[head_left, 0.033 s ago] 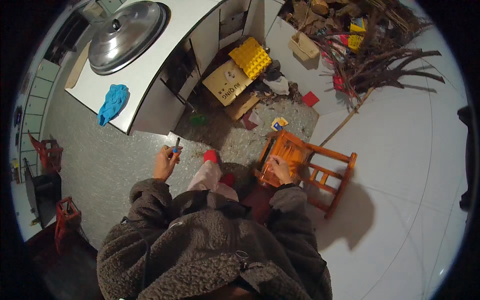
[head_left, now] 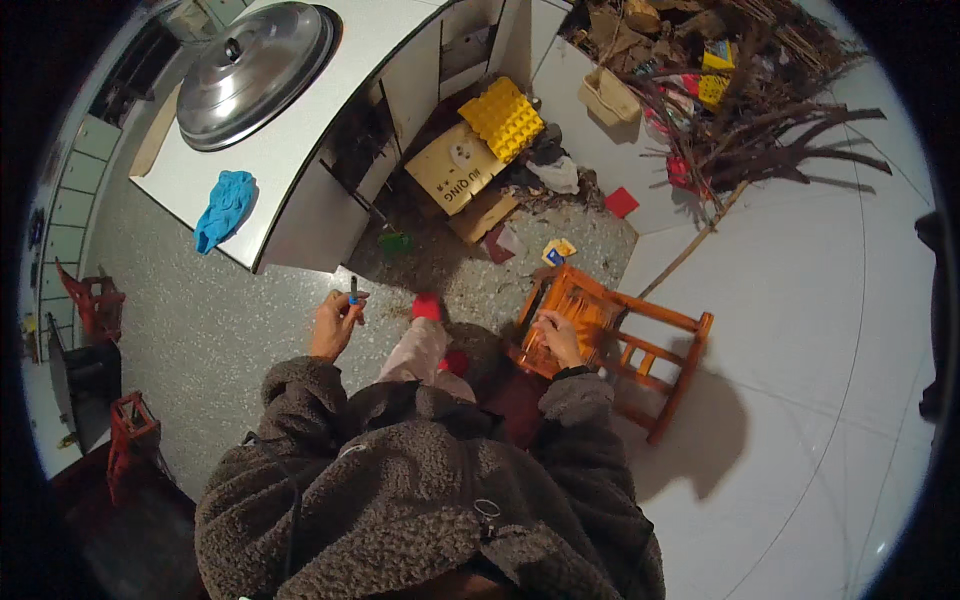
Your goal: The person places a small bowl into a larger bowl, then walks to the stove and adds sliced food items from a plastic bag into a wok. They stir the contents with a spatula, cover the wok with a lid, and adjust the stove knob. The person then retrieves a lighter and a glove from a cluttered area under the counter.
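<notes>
My left hand point(head_left: 335, 326) is closed, pinching a small slim blue object with a dark upper end point(head_left: 353, 291) between thumb and fingers. It points upward and looks like a lighter or a pen; which one I cannot tell. My right hand point(head_left: 558, 338) is held in front of me over the seat of a low orange wooden chair point(head_left: 590, 312). Its fingers are curled together, and whatever they may hold is hidden. Below, between my hands, show my pale trouser leg point(head_left: 417, 352) and red shoe point(head_left: 427, 306).
A white-topped stove counter point(head_left: 290, 150) at the left carries a large metal lid point(head_left: 262, 85) and a blue cloth point(head_left: 226, 210). Cardboard point(head_left: 455, 170), a yellow egg tray point(head_left: 502, 120) and litter lie beside its openings. Branches point(head_left: 760, 150) and a beige basket point(head_left: 608, 97) stand far right.
The slim object in my left hand stands slightly differently. My leg and red shoe have shifted a little to the right. My right hand has hardly moved.
</notes>
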A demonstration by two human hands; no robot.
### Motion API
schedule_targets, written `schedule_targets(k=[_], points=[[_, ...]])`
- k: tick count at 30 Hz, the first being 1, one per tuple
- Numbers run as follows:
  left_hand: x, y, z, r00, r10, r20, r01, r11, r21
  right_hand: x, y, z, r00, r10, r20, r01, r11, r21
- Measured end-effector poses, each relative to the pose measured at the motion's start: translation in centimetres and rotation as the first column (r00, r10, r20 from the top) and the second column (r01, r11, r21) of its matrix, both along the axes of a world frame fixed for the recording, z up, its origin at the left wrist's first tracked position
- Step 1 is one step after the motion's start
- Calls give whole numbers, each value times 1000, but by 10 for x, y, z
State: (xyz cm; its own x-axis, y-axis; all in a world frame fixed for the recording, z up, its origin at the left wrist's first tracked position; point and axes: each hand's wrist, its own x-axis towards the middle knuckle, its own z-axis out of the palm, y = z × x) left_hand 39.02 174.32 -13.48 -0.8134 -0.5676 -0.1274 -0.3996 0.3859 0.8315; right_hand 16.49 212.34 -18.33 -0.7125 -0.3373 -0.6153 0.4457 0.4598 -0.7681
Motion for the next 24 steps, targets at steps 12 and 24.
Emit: schedule_targets(k=[12,24], points=[[-262,11,-55,944,115,-308,188,581,792,-187,-137,-18,914,404,-46,-407,909,-91],[-372,-13,-67,949,245,-200,81,423,902,-294,-248,16,439,494,751,1,835,-550]])
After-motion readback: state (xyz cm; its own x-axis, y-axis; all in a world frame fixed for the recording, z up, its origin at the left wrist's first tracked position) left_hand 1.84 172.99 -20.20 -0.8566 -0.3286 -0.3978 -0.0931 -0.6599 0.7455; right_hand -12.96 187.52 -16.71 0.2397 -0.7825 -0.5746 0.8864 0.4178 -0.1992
